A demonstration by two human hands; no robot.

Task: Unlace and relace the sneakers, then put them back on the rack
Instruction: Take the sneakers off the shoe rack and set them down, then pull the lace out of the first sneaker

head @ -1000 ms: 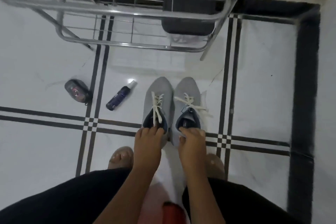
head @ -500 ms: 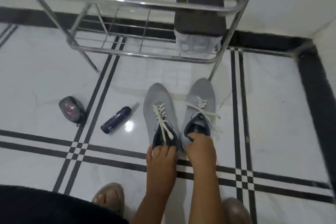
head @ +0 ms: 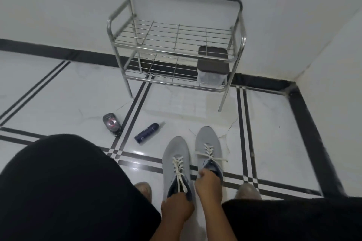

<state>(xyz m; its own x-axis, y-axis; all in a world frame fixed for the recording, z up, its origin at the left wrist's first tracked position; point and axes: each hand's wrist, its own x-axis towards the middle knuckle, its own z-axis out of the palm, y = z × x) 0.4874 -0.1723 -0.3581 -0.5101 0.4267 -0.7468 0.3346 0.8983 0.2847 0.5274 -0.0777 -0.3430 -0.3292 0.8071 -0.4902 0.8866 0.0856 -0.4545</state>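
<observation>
Gripping both shoes by their heel openings, your left hand point(head: 177, 208) holds the left shoe point(head: 176, 159), your right hand point(head: 208, 186) the right shoe point(head: 208, 143), short of the rack point(head: 176, 45).

legs: black fabric garment point(head: 68, 188) over both knees
arms: bare forearms, no sleeves visible
feet: light tan footwear point(head: 144, 190), toes blurred, either side of the black garment's gap

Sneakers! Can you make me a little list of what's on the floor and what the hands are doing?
sneakers: two grey, laced, side by side on the floor
left hand: grips left sneaker's heel
right hand: grips right sneaker's heel
rack: steel, by the wall, no sneakers on it
bottle: lying on floor
box: on the rack
</observation>
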